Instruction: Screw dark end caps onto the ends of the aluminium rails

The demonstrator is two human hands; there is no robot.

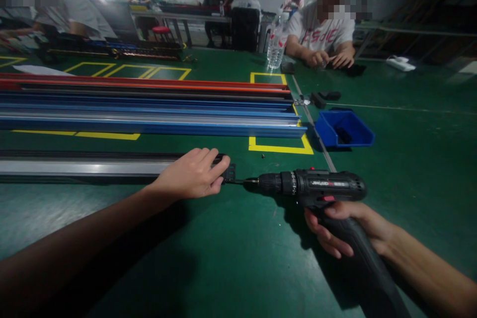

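My left hand (pixel 194 174) lies closed over the right end of a long grey and black metal rail (pixel 82 165) on the green table, pressing it down. A small black end piece (pixel 230 173) sticks out of the rail just past my fingers. My right hand (pixel 346 231) grips the handle of a black cordless drill (pixel 316 186), held level. The drill's bit (pixel 234 181) points left and meets the black end piece.
Long blue, black and red rails (pixel 149 109) are stacked behind the near rail. A blue bin (pixel 345 129) sits to the right, with a water bottle (pixel 276 42) further back. A person in a white shirt (pixel 324 35) sits across; several others sit farther off.
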